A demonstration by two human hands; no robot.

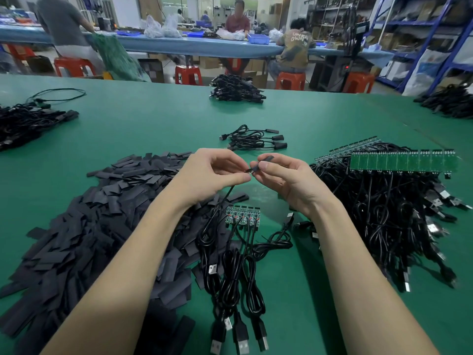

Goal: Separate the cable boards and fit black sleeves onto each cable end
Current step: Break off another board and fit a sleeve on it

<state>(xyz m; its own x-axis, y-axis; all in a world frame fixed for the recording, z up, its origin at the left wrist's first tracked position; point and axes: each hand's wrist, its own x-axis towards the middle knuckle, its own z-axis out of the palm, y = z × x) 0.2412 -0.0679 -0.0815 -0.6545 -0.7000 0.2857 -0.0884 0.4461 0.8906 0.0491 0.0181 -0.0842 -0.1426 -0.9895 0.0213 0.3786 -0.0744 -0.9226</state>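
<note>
My left hand (217, 172) pinches the end of a black cable (225, 198) that trails down toward the table. My right hand (284, 175) pinches a flat black sleeve (266, 159) right at that cable end; the tip is mostly hidden between my fingers. Below my hands lies a short strip of joined green cable boards (243, 215) with black USB cables (235, 272) hanging from it. A big heap of loose black sleeves (97, 221) covers the left. On the right a long green board strip (401, 161) tops a heap of cables (384, 213).
Three sleeved cables (253, 140) lie just beyond my hands. Cable bundles sit at the far centre (236, 89), far left (28, 121) and far right (450, 101) of the green table (153, 124). People sit at a blue bench (194, 44) behind, with red stools.
</note>
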